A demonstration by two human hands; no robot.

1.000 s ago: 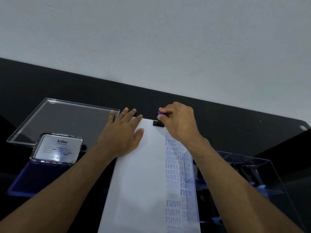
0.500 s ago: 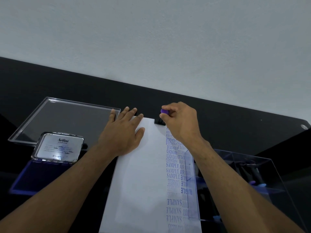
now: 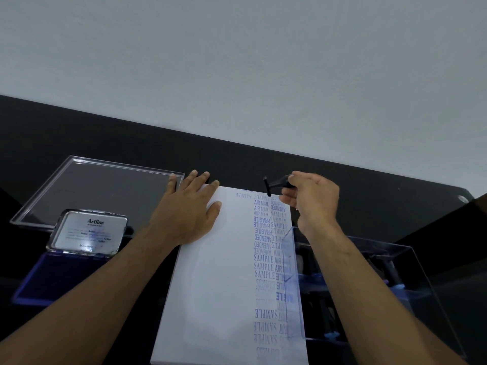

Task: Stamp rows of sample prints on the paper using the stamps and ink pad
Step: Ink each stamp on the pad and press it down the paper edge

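Stamp (image 3: 274,185) is pinched in the right hand (image 3: 313,201), lifted above the paper's (image 3: 216,272) far edge; the left hand (image 3: 189,209) presses flat there. Printed rows fill the right strip; I judge the wide left part remains, beside the ink pad (image 3: 60,275)

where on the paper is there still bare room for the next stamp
The bare patch on the paper is the wide strip between its left edge and the column of blue prints, nearer than the left hand. The right side is crowded: prints run to the edge, the clear box overlaps it, and the right hand holds the stamp there.
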